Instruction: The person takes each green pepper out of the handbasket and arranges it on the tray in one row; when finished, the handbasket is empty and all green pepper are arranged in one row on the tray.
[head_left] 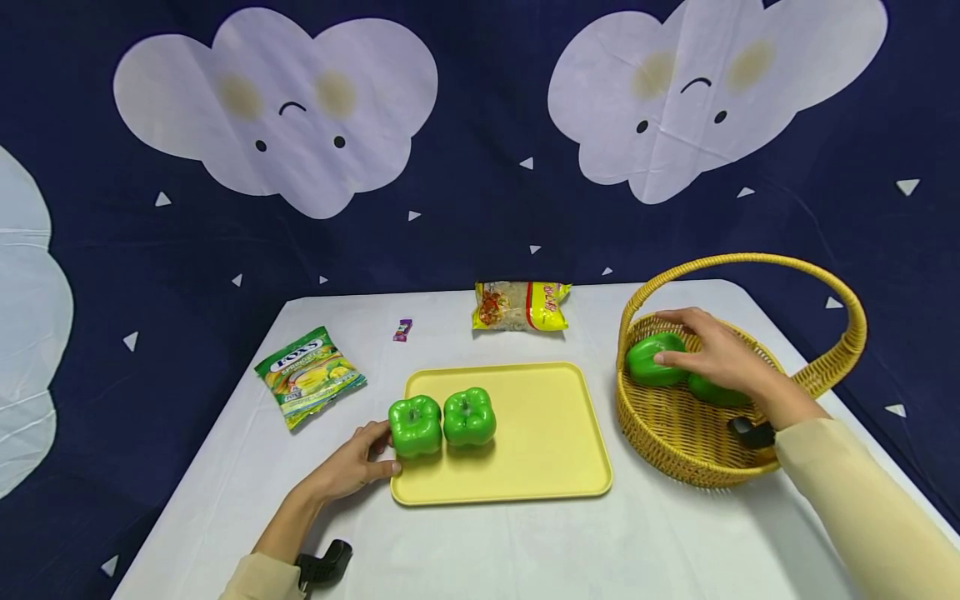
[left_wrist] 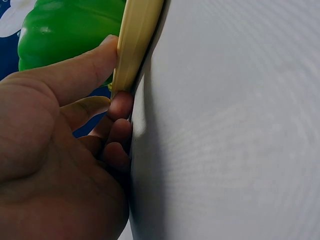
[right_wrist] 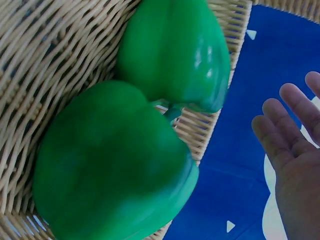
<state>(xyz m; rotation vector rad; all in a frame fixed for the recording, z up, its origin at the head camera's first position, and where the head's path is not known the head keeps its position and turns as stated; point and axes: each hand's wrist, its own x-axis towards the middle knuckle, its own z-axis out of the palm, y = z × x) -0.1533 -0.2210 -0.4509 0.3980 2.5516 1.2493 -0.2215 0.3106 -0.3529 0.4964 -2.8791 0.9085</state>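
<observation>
My left hand (head_left: 352, 467) grips the left edge of a yellow tray (head_left: 551, 433). In the left wrist view the thumb (left_wrist: 95, 67) lies on the tray's rim (left_wrist: 132, 45), with fingertips curled against its side. Two green bell peppers (head_left: 469, 417) sit side by side on the tray's left half, stems up. Over a wicker basket (head_left: 667, 454) at the right is my right hand (head_left: 712, 350), its fingers extended and holding nothing. Below it two more green bell peppers (right_wrist: 115, 165) lie inside, one partly hidden by the hand in the head view.
A green candy bag (head_left: 311, 377) lies left of the tray. Farther back are a small purple wrapped candy (head_left: 402, 330) and a yellow and clear food packet (head_left: 521, 307). The basket's tall handle (head_left: 750, 258) arches above the right hand and forearm.
</observation>
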